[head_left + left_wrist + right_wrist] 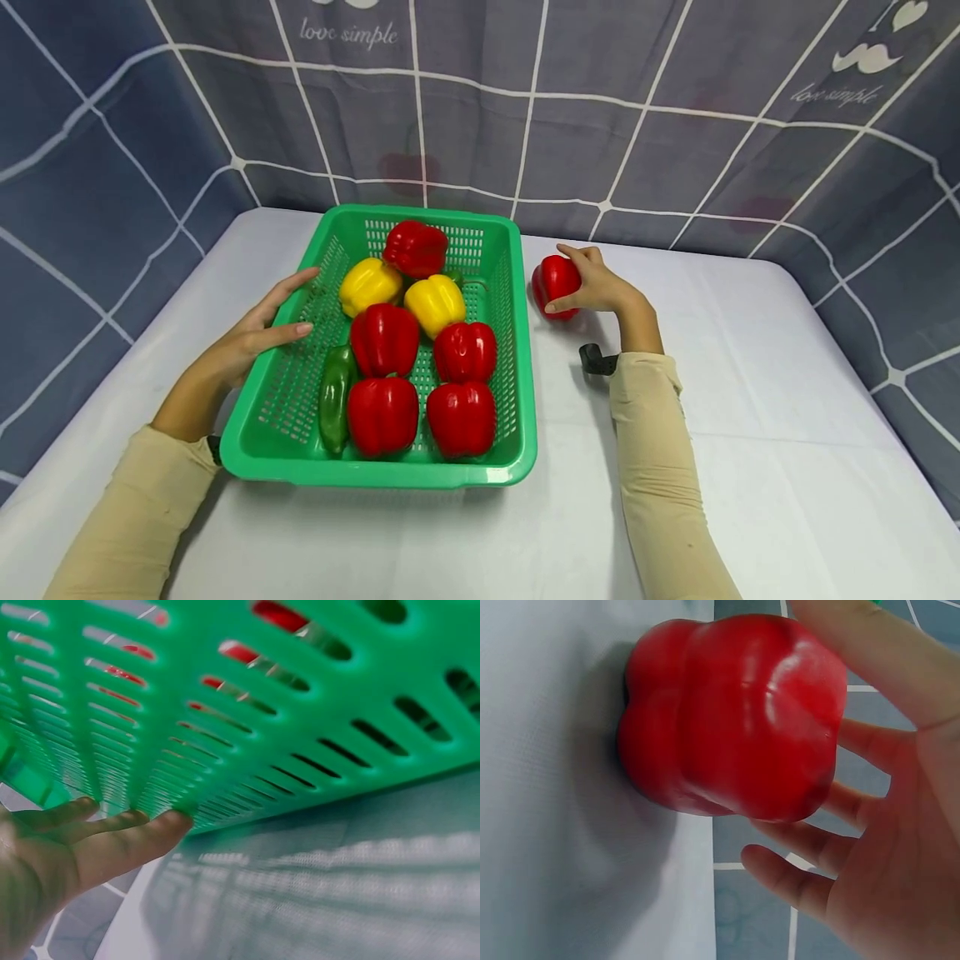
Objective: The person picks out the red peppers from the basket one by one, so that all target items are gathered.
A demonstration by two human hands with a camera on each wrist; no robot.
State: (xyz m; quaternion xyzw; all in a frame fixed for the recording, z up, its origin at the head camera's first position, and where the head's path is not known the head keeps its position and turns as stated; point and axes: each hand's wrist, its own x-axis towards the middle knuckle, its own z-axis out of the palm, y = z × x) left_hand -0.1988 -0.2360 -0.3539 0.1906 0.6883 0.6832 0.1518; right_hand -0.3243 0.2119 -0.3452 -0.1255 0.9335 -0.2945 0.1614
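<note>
On the right of the table, a red bell pepper (553, 282) rests on the white cloth outside the basket. My right hand (600, 283) holds it from the side, thumb across the near face and fingers round the far side; the right wrist view shows the same pepper (735, 720) with the little finger standing free. My left hand (251, 333) rests on the left rim of a green plastic basket (375, 475), its thumb and a finger reaching over the edge. In the left wrist view, fairly straight fingers (131, 851) touch the slotted outer wall.
Inside the basket lie several red bell peppers (384, 417), two yellow bell peppers (435, 305) and a long green pepper (336, 400). White cloth (750, 400) covers the table. A grey checked curtain (480, 108) hangs along the back and sides.
</note>
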